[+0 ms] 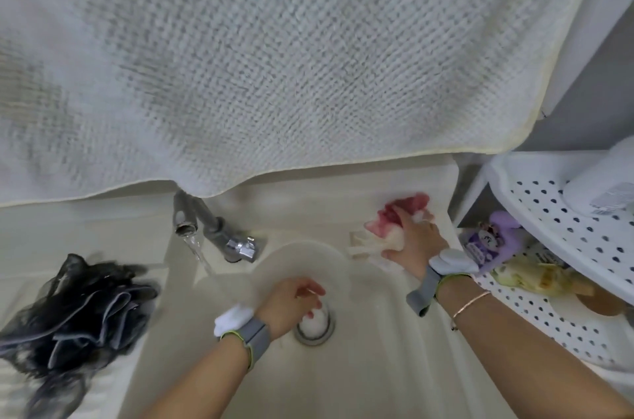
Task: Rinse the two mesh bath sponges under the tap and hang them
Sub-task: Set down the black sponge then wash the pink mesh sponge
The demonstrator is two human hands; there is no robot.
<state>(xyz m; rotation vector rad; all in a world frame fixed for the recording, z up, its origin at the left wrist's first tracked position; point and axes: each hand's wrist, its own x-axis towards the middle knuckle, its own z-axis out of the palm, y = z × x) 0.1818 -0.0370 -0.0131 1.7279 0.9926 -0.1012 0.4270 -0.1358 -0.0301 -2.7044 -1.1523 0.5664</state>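
Observation:
A dark grey mesh sponge [85, 309] lies on the ribbed ledge left of the cream sink [377, 367]. A red and cream mesh sponge [394, 212] sits on the sink's back right corner, and my right hand [413, 240] grips it from above. Over the drain [315, 324] in the basin hangs my left hand [291, 302], its fingers loosely curled and holding nothing. Water runs from the grey tap [187, 223] into the basin, to the left of my left hand.
A large white towel [274, 58] hangs close overhead and covers the upper view. To the right stands a white perforated rack [566, 247] holding a purple plush item [490, 236], a yellowish item and a white bottle. The tap's handle [240, 245] sticks out behind the basin.

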